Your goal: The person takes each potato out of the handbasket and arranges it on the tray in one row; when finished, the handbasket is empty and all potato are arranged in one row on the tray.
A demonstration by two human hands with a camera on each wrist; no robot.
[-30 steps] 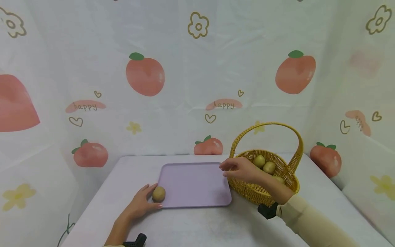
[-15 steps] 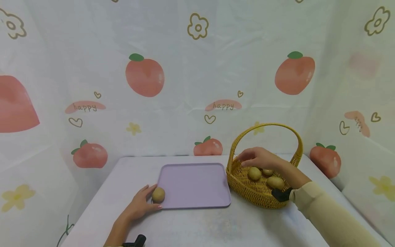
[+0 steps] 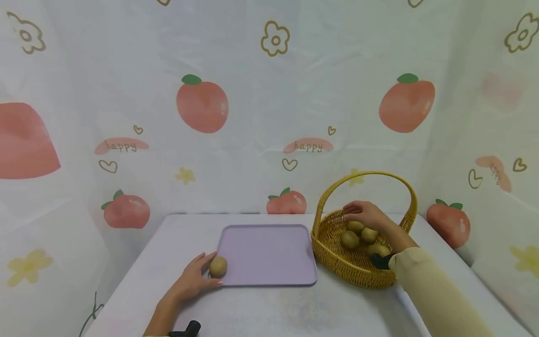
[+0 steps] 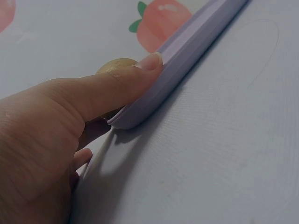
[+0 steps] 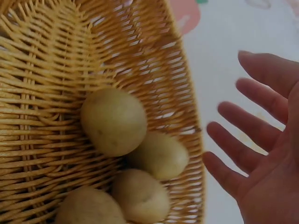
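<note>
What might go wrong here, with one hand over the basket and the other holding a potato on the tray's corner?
The round brown potato sits at the very corner of the flat lilac plastic tray, held by the left hand; let go carelessly, it might roll off. The open right hand could nudge the woven yellow wicker basket or jostle its piled potatoes.

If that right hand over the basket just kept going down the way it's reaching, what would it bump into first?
Most likely the potatoes piled in the wicker basket. The right hand hovers open just above them, under the handle. Depth is hard to judge, so which potato comes first is unclear.
</note>
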